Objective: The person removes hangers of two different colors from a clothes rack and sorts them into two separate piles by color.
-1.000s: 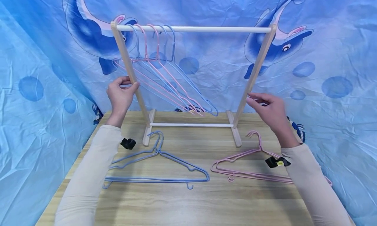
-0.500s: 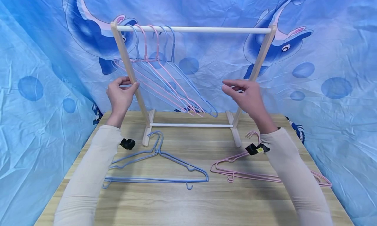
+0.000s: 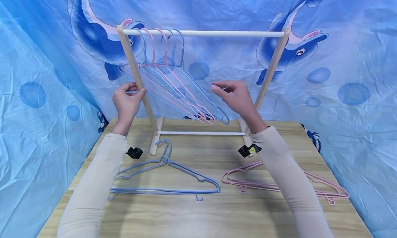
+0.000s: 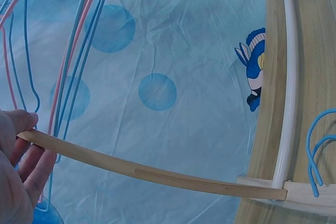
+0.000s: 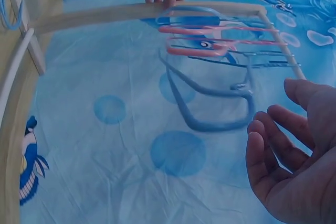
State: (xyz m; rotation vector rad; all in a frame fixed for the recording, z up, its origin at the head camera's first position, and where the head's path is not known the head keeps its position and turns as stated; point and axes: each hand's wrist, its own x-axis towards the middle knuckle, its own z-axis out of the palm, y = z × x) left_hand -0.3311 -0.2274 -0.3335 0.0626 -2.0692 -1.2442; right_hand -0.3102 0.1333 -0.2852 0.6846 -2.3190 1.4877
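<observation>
My left hand [image 3: 126, 99] grips the left wooden post [image 3: 149, 112] of a small garment rack, thumb in front and fingers behind, as the left wrist view also shows. Thin pink and blue hangers [image 3: 182, 49] hang by their hooks near the left end of the rack's white top rail [image 3: 229, 33]. My right hand [image 3: 233, 95] is in the air in front of the rack, to the right of these hangers. In the right wrist view its fingers [image 5: 281, 142] are loosely bent and hold nothing, close to the nearest blue hanger [image 5: 220, 127].
On the wooden table [image 3: 192, 219], blue hangers [image 3: 164, 190] lie at front left, and pink hangers [image 3: 263, 187] at front right, partly behind my right sleeve. A white lower bar [image 3: 201, 133] joins the rack's feet. A blue dolphin-print cloth [image 3: 344, 55] surrounds the table.
My right hand has left the rack's right post and moved left across the front toward the hanging hangers. The left hand keeps its grip on the left post.
</observation>
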